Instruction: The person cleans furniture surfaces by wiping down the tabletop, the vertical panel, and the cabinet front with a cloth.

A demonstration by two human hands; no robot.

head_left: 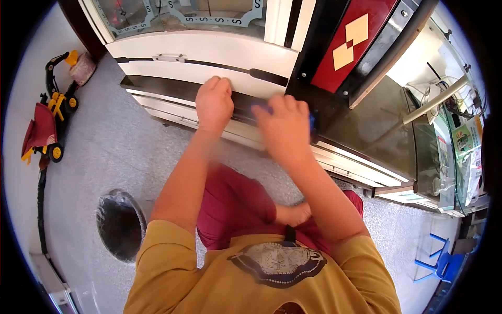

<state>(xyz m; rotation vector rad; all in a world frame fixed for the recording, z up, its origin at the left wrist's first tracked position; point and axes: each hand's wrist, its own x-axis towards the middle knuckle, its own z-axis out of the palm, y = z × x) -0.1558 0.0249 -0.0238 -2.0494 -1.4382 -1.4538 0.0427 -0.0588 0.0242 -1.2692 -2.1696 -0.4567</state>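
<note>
- Blue object (312,121): under the right hand, over the dark ledge of the white cabinet (209,49); it is mostly covered, and no label shows on it.
- Right hand (285,123): blurred, fingers curled around the blue object.
- Left hand (214,102): clenched, knuckles up, beside the dark ledge (157,86); whether anything is inside the fist, I cannot tell.
- Glass panes (214,21) above the drawers: a pale blue border repeats the letter "S".
- Mustard shirt (209,282): a dark and grey chest print, with lettering at its edge too distorted to read.
- Red panel (340,57): two cream diamond shapes.
- Printed packet (467,138) at far right: green and yellow, its writing too small to read.
- Toy digger (52,112), bin (121,225) and blue chair (444,264): no readable marking on them.
</note>
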